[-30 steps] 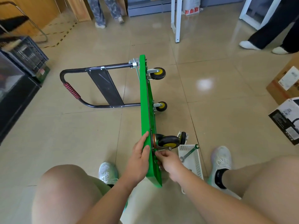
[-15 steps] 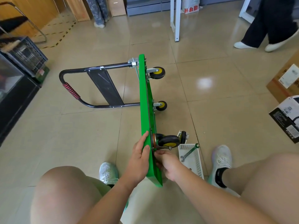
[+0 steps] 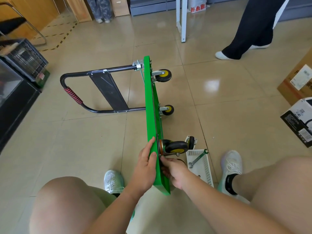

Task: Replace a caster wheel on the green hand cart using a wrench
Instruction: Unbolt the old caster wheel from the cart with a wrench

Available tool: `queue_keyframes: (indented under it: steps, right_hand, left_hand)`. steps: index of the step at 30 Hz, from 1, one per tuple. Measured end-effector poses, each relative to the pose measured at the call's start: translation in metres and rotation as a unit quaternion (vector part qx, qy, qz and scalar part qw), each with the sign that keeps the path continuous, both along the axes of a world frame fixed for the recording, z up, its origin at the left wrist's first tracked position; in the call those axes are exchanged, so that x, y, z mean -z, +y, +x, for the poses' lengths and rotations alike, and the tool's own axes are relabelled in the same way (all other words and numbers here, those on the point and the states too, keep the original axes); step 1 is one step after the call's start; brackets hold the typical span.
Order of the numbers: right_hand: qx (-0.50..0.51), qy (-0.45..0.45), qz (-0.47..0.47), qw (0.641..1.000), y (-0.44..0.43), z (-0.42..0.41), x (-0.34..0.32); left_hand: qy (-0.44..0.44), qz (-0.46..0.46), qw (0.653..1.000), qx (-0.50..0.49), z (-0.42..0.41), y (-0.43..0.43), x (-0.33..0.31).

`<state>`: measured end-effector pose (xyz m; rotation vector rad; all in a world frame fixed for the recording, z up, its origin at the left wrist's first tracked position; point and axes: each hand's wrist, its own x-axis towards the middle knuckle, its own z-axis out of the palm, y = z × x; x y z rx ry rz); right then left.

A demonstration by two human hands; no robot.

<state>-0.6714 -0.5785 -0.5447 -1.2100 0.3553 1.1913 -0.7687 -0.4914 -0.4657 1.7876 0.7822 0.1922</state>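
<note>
**Caster wheel [image 3: 176, 146] at the near corner, wrench [image 3: 198, 158] on your right side**

Your right hand [image 3: 173, 173] is at the underside of the deck, with the fingers curled just below the mounting plate of the caster wheel. The deck edge hides what they pinch, so I cannot tell if they hold a nut. Your left hand [image 3: 146, 166] lies on the other face of the green hand cart [image 3: 150, 102], fingers almost straight, pressing to steady it. The cart stands on its long edge and its long axis runs away from you. The wheel sticks out to the right, just above your right fingers. The wrench lies in the white basket [image 3: 206, 173], near this hand on its right, slanted with the far end pointing away from you. I judge the right hand is the nearer one to take it.
</note>
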Motion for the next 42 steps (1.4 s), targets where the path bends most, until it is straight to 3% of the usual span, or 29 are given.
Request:
queue_keyframes:
  steps: [14,18,23,30,42]
  right_hand:
    - [0.031,0.056,0.029,0.998,0.001,-0.001,-0.003]
    - [0.031,0.018,-0.004,0.999,0.001,0.002,-0.004]
    - [0.038,0.059,0.049,0.996,-0.001,0.001,-0.008]
    - [0.046,0.025,0.011,0.999,0.004,-0.001,-0.007]
    - [0.021,0.014,0.040,0.999,-0.002,0.000,-0.006]
  left_hand:
    - [0.004,-0.006,1.000,-0.002,0.000,-0.002,-0.003]
    - [0.002,-0.004,1.000,-0.001,-0.001,-0.002,-0.003]
    - [-0.001,-0.012,1.000,-0.002,-0.001,-0.003,-0.004]
    - [-0.004,-0.004,1.000,0.002,0.000,-0.003,-0.005]
    - [0.002,-0.001,1.000,0.002,0.000,-0.004,-0.007]
